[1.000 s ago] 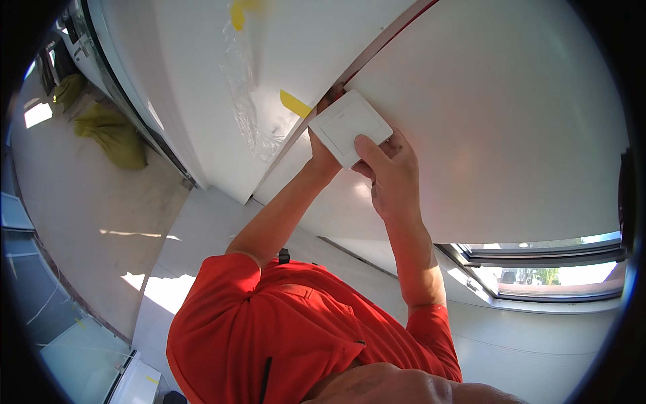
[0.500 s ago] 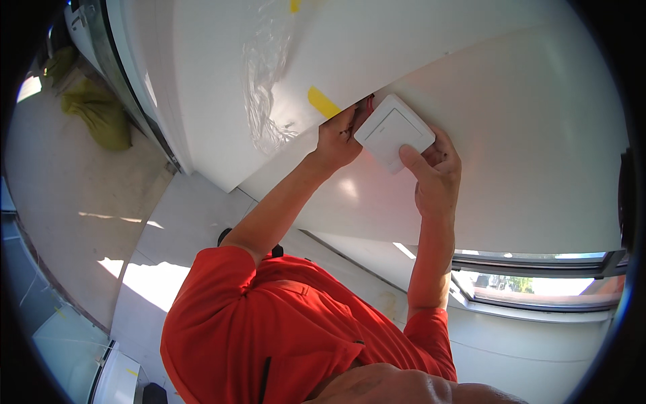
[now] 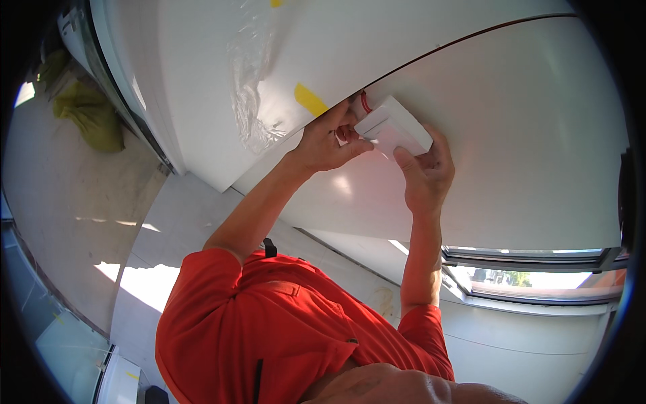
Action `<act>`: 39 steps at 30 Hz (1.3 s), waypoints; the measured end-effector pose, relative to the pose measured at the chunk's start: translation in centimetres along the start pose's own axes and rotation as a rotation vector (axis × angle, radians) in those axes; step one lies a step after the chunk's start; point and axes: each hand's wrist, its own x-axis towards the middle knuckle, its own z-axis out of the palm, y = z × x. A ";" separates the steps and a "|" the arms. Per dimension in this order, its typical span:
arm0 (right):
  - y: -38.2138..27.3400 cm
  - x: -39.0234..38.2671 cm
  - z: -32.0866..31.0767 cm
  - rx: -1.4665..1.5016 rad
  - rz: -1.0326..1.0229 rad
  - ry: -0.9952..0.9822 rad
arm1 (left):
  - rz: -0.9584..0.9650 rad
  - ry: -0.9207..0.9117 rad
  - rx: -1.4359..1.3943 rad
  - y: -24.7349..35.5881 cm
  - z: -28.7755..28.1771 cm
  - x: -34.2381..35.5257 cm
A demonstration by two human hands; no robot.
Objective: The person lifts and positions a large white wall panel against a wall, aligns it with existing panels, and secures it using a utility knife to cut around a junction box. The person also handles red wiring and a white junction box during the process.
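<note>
A white square light switch point(image 3: 391, 129) is tilted, its face turned partly downward, in front of the pale panel. My right hand point(image 3: 431, 165) is closed on its right side, thumb on the near edge and fingers behind. My left hand point(image 3: 328, 143) is at its left side, thumb reaching to the switch's lower left edge. The left fingers are curled and partly hidden behind the switch and in shadow. A looped red wire point(image 3: 365, 102) shows just above the left fingers, between the panel edge and the switch.
A white panel point(image 3: 202, 81) with clear plastic film point(image 3: 250, 87) and yellow tape point(image 3: 310, 99) borders a smooth pale panel point(image 3: 525, 135). A window point(image 3: 531, 276) is at the right. A green-yellow sack point(image 3: 91, 114) lies on the floor at far left.
The switch has tipped from nearly face-on to showing its side. My left thumb has come forward to its edge. More of the red wire shows.
</note>
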 end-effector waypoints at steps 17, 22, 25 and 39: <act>2.9 -2.7 1.2 -0.098 -0.099 0.031 | 0.026 0.091 -0.094 -0.9 0.8 -0.1; 5.2 -8.6 -6.5 -0.440 -0.395 0.658 | 0.026 0.106 -0.055 -1.1 0.8 -0.2; 8.7 -13.8 -15.7 -0.742 0.135 1.225 | 0.097 0.159 -0.053 -0.8 1.1 -0.2; 23.7 -25.1 -20.6 -0.043 0.228 0.800 | 0.022 0.216 0.007 1.1 1.6 0.2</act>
